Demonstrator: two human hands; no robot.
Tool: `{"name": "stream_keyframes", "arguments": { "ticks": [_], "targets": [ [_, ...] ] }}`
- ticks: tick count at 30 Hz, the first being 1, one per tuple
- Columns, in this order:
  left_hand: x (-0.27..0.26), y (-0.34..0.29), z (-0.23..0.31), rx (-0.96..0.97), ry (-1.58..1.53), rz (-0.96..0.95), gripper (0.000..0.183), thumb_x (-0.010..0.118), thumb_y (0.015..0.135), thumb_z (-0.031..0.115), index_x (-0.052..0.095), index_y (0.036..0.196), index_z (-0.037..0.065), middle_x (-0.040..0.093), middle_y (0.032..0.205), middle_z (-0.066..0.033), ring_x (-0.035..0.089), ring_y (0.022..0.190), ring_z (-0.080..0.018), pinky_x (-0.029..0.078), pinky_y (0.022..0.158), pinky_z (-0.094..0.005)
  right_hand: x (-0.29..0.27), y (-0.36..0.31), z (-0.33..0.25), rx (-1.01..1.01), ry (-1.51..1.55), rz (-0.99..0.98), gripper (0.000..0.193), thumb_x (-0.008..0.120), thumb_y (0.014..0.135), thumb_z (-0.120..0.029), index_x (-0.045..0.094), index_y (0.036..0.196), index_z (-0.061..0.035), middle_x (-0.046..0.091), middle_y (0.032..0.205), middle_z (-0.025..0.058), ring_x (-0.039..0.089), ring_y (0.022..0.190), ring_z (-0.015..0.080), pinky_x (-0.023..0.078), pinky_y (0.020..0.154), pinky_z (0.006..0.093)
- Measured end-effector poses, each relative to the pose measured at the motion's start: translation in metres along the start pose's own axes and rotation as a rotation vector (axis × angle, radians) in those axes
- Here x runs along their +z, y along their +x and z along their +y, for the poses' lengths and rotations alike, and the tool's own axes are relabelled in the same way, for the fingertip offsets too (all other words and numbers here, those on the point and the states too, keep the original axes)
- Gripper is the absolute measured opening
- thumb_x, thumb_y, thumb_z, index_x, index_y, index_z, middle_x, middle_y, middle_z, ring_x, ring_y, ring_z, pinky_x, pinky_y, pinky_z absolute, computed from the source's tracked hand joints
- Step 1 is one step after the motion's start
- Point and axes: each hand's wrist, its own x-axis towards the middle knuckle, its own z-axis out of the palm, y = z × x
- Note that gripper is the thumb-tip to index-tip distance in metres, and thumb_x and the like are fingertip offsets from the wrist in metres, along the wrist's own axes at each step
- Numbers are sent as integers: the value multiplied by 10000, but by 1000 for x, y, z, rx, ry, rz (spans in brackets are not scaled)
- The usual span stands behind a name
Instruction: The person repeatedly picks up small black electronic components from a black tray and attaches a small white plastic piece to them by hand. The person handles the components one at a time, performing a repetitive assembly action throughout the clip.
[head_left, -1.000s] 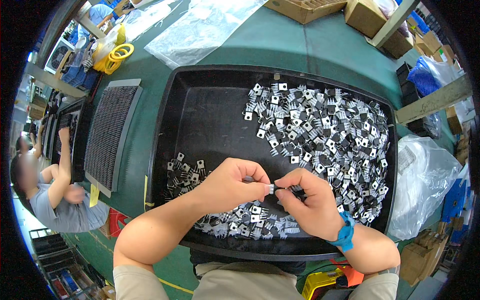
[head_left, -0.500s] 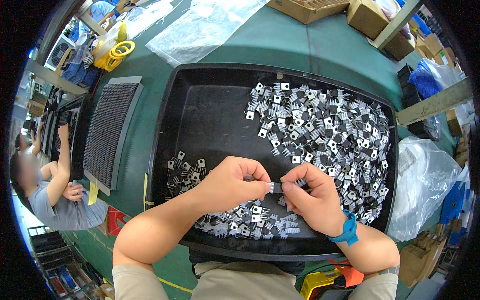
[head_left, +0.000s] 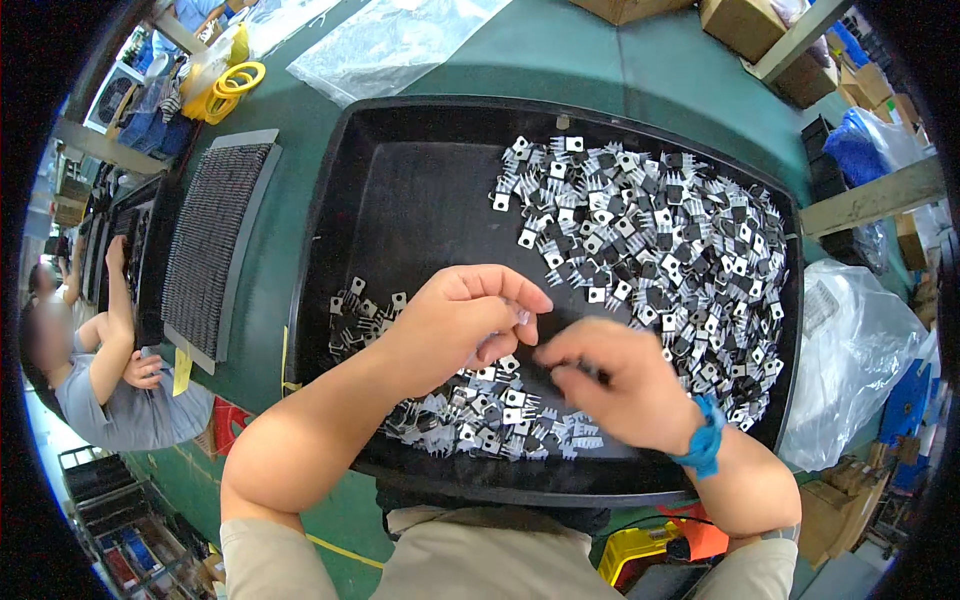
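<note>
My left hand [head_left: 465, 325] is closed, pinching a small clear plastic piece [head_left: 522, 316] between thumb and fingers above the black tray. To its right, my right hand [head_left: 625, 385] is blurred by motion, its fingers curled; a dark spot shows between them, but I cannot make out whether it is a part. A blue band circles the right wrist. Inside the black tray [head_left: 400, 210] lies a large heap of power transistors [head_left: 660, 230] with black bodies, metal tabs and leads. A smaller heap of transistors [head_left: 500, 425] mixed with grey comb-like pieces [head_left: 425, 425] lies at the near side.
A grey panel [head_left: 215, 250] with dense dark rows lies left of the tray. Yellow rings [head_left: 238, 80] and a clear plastic sheet [head_left: 400, 45] lie beyond. At the right is a clear bag [head_left: 845, 350] beside a metal post [head_left: 870, 197]. A co-worker [head_left: 130, 390] sits at the left.
My hands have drawn apart from the small part they both held. The left hand has turned and risen slightly in view; the right hand is moving. The view has shifted a little.
</note>
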Motion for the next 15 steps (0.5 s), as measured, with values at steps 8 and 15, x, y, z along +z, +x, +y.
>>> {"name": "stream_keyframes", "arguments": {
  "ticks": [8,15],
  "targets": [
    [4,1,-1,91,1,-27,204,591,891,53,603,1085,-11,662,888,-136,469,548,-39,352,476,-181,22,-16,-5,-5,-590,-484,279,667,823,-240,551,943,-17,612,887,152,644,754,359,534,663,447],
    [4,1,2,39,35,-46,210,595,899,46,600,1100,-16,641,905,-108,461,580,-33,353,488,-172,22,-19,-13,64,-678,-505,217,604,822,-164,548,935,12,624,849,169,647,758,374,539,684,449]
  ]
}}
